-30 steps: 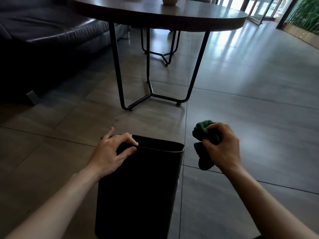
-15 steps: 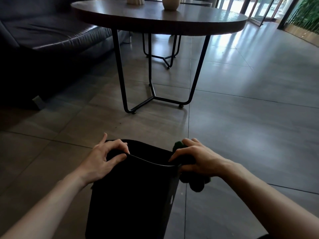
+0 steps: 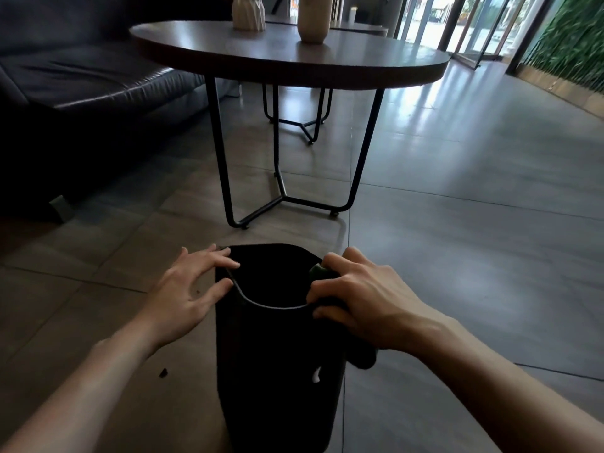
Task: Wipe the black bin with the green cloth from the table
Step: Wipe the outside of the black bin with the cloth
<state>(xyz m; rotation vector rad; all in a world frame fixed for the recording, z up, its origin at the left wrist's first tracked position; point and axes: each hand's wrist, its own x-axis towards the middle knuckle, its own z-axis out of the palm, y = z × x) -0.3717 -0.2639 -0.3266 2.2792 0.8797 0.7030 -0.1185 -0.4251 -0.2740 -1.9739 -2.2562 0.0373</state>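
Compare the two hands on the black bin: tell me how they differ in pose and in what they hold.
The left hand is spread, fingers splayed, holding nothing but the rim of the black bin at its left corner. The right hand is curled around the green cloth, pressing it against the bin's right corner. Part of the cloth hangs below the right hand; nothing hangs from the left. Both are bare and touch the bin's top edge.

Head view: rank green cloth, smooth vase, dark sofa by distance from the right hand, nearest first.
From the right hand:
1. green cloth, under its fingers at the bin rim.
2. smooth vase, on the table ahead.
3. dark sofa, far left.
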